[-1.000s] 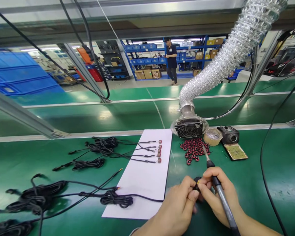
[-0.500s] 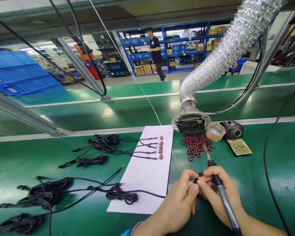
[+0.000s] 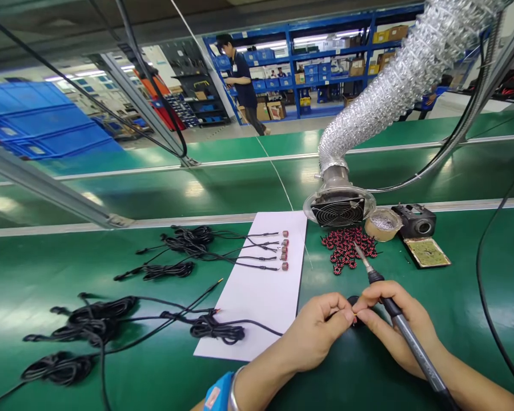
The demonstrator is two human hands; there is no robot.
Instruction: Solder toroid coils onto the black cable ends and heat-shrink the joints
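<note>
My right hand [image 3: 405,328] is closed around a soldering iron [image 3: 405,331], whose metal tip points up and away toward a pile of small red-and-black ring-shaped parts [image 3: 346,245]. Its thumb and forefinger also pinch a thin orange-red wire end. My left hand [image 3: 321,328] is closed in a pinch on the end of a black cable [image 3: 263,326], fingertips almost touching those of the right. The fingers hide most of this end. Behind them shows a dark round thing [image 3: 353,301] that I cannot make out. The cable's coil lies on a white sheet [image 3: 257,302].
Several coiled black cables [image 3: 94,319] lie at left; some reach small metallic-red parts [image 3: 285,250] on the sheet. Behind the pile are a fume extractor [image 3: 340,211], a round tub [image 3: 383,222] and a soldering stand with sponge [image 3: 426,251]. A person [image 3: 242,80] walks beyond the bench.
Both hands still meet in front of me; the left fingers have shifted their pinch and the orange-red wire end now shows between the fingertips. The view has shifted slightly. The person behind has moved left.
</note>
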